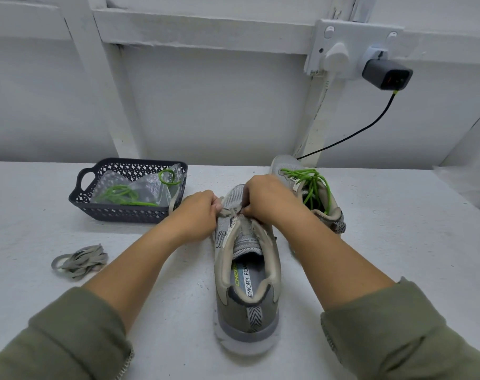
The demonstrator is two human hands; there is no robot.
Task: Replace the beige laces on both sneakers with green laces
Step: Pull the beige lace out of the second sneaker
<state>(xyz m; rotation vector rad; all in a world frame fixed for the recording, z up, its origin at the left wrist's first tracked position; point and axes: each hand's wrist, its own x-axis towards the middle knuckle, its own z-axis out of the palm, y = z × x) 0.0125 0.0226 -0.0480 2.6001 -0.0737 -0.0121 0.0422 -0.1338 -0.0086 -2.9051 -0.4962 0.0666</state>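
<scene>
A grey sneaker (247, 286) stands in front of me, heel toward me, with a beige lace (229, 211) across its lowest eyelets only. My left hand (199, 212) grips that lace at the shoe's left side. My right hand (263, 196) pinches it at the right side near the toe. A second grey sneaker (326, 212) behind my right hand carries a green lace (311, 182). A removed beige lace (81, 260) lies bundled at the left. A green lace (121, 194) lies in a clear bag in the dark basket (118, 213).
The basket stands at the back left of the white table (384, 229). A wall socket with a white plug and a grey charger (385, 75) hangs at the upper right, and its black cable (351, 135) runs down behind the far sneaker.
</scene>
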